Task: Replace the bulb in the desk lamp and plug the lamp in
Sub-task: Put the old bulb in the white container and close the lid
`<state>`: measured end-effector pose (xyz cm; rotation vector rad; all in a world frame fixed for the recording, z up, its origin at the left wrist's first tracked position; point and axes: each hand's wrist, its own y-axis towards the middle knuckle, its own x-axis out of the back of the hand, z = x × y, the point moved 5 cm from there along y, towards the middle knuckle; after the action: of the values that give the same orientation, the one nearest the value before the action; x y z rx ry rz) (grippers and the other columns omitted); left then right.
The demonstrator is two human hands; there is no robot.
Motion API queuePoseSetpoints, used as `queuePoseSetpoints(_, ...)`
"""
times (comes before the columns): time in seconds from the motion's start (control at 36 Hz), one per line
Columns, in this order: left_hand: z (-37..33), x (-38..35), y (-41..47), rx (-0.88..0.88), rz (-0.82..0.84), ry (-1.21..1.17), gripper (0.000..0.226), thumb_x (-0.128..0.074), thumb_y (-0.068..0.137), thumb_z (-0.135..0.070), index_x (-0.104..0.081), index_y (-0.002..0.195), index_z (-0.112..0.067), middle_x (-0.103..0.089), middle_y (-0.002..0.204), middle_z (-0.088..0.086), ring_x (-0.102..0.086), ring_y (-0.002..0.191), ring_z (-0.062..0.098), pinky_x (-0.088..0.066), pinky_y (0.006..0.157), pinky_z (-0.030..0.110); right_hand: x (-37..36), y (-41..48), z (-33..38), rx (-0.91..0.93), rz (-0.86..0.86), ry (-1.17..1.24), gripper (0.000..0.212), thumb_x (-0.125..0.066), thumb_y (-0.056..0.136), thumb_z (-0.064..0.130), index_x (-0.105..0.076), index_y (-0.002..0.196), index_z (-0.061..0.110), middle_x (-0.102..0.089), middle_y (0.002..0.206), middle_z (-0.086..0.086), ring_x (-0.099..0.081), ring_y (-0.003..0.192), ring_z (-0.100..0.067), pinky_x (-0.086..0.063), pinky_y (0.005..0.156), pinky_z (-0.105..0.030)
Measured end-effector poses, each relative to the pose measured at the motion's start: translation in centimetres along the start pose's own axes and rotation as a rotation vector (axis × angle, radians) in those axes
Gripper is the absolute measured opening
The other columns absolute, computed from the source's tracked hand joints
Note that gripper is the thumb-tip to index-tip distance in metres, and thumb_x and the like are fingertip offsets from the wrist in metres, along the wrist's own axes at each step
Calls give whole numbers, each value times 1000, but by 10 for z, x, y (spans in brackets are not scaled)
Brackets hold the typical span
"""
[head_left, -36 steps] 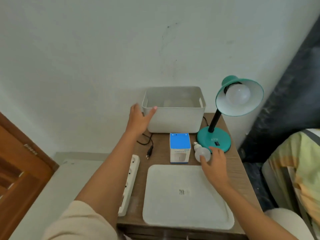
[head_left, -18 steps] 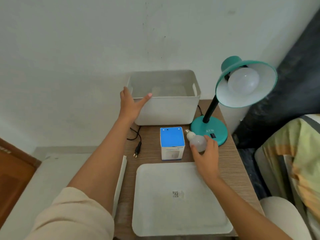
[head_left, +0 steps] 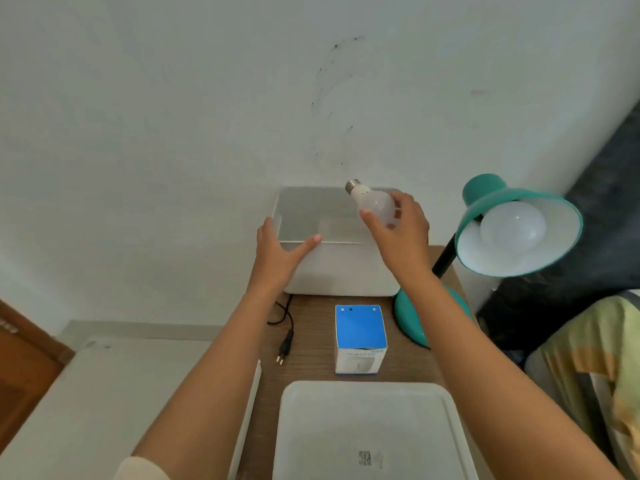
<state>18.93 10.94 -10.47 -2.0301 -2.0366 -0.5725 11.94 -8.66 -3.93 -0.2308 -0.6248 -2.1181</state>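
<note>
My right hand (head_left: 400, 232) holds a white bulb (head_left: 372, 202) in the air above the open white bin (head_left: 332, 275), its metal screw base pointing up and left. My left hand (head_left: 278, 252) grips the bin's front left rim. The teal desk lamp (head_left: 519, 230) stands at the right of the wooden table, with a round white bulb (head_left: 512, 228) screwed into its shade. Its black plug (head_left: 284, 348) lies loose on the table left of a blue-topped bulb box (head_left: 360, 337).
A flat white lid (head_left: 367, 431) lies at the table's front. A white power strip's edge (head_left: 254, 393) shows beside my left forearm. The wall is close behind the bin. A dark cloth and a yellow-green fabric are at the right.
My right hand has picked the bulb off the table beside the lamp base and raised it over the bin. My left hand stays on the bin's rim.
</note>
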Motion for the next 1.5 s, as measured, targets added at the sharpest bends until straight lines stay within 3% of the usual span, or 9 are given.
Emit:
queuePoseSetpoints(0.08,3,0,2,-4,1,-15,105,-73,70,-54,-15,148,-16,-24,151,2,-29,136,17,-25,98,22,-22,26,-7,-66,115,-123,43,-68,80,33,-53,114,12,-54,105,0,-50,91,-15,-39,66,-25)
queuePoseSetpoints(0.39,8,2,7,31,4,-57,108,-78,64,-52,-18,148,-18,-23,154,-1,-24,140,14,-24,111,28,-60,66,-43,-164,387,-373,59,-73,76,26,-48,126,6,-55,124,-15,-54,111,-30,-42,80,-34)
queuePoseSetpoints(0.58,4,5,6,44,39,-26,108,-77,66,-52,-17,148,-17,-22,154,0,-24,140,15,-24,115,34,-62,63,-44,-231,441,-396,58,-72,79,20,-44,128,4,-50,130,-17,-53,113,-31,-40,72,-31)
queuePoseSetpoints(0.78,-26,23,-13,-17,80,70,83,-72,77,-42,-29,141,-13,-32,145,2,-31,122,4,-26,91,16,-31,41,-15,-173,360,-410,44,-61,85,23,-50,120,-2,-53,108,-15,-53,95,-30,-39,62,-28)
queuePoseSetpoints(0.89,-40,40,-46,-43,96,131,64,-66,84,-40,-40,134,-10,-39,139,6,-33,106,2,-24,78,7,5,1,6,-123,324,-386,40,-54,90,23,-49,122,-2,-55,117,-19,-53,111,-35,-43,80,-36)
queuePoseSetpoints(1.03,-31,35,-120,15,161,206,50,-58,92,-33,-47,130,-3,-47,131,11,-45,115,16,-25,73,10,57,-69,7,-80,233,-349,43,-55,91,23,-51,127,0,-56,128,-19,-50,120,-31,-36,98,-35)
queuePoseSetpoints(1.19,34,11,-218,161,245,289,67,-58,87,-46,-39,136,-4,-42,138,13,-41,128,30,-36,104,37,91,-176,-44,-190,257,-402,44,-56,91,21,-50,130,2,-55,133,-16,-49,124,-29,-34,100,-31)
queuePoseSetpoints(1.31,68,9,-267,186,227,414,76,-55,83,-56,-31,139,-11,-37,141,7,-39,129,25,-38,103,44,98,-235,-96,-321,306,-447,46,-55,91,27,-46,133,9,-52,134,-14,-47,124,-28,-37,101,-36)
queuePoseSetpoints(1.5,91,3,-294,153,199,496,90,-46,89,-56,-4,148,-5,-2,158,10,0,146,22,-6,119,36,97,-284,-133,-340,313,-525,63,-47,94,35,-24,144,5,-32,150,-17,-31,137,-31,-24,114,-39)
